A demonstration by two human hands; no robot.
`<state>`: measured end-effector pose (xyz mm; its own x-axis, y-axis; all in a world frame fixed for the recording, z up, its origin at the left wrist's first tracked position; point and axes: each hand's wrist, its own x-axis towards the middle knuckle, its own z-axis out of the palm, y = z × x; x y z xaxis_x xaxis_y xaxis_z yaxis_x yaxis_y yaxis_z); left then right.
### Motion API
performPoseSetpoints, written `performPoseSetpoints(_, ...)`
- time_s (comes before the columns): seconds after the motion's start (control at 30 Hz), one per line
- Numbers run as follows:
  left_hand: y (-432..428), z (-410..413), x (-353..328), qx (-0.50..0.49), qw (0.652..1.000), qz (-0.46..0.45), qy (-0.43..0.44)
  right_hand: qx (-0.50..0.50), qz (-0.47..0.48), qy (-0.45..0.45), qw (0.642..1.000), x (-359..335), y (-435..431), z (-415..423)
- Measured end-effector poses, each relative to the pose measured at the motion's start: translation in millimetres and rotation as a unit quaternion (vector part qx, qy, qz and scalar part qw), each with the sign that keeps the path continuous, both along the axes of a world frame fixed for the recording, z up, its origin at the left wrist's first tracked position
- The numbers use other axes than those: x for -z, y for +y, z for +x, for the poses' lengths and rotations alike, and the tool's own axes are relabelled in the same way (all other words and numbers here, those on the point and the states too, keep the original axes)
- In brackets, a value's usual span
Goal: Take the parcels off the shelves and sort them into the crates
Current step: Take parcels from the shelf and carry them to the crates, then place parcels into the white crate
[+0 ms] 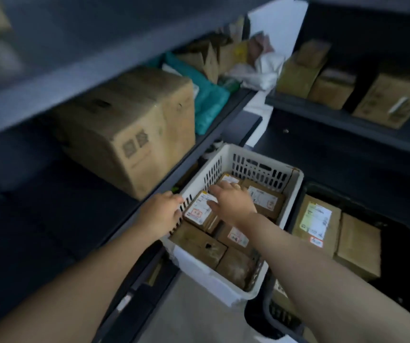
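A white slotted crate (253, 164) stands on the floor below the shelves and holds several small cardboard parcels. My left hand (160, 212) grips the crate's left rim. My right hand (231, 200) is inside the crate with its fingers spread flat over a small labelled parcel (199, 214) that lies on top of the others. To the right, a black crate (323, 191) holds two or three larger brown parcels. On the left shelf sits a big brown carton (134, 125).
Teal bags (209, 100), paper bags and white plastic bags fill the back of the left shelf. The right shelf (347, 115) carries several brown boxes. Dark shelf boards hang overhead. Pale floor shows in front of the crates.
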<state>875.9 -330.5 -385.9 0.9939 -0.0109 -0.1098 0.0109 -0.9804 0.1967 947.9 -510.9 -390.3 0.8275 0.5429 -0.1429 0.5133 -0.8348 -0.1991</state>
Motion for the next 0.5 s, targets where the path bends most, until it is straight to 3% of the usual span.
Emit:
performPoseSetpoints(0.23, 25, -113, -115, -0.072, 0.989, 0.072, -0.109, -0.125, 0.099, -0.152, 0.976, -109, 37, -61)
performPoseSetpoints(0.5, 34, -238, -215, -0.163, 0.958, 0.127, -0.199, -0.231, 0.178, -0.217, 0.932, -207, 81, -149)
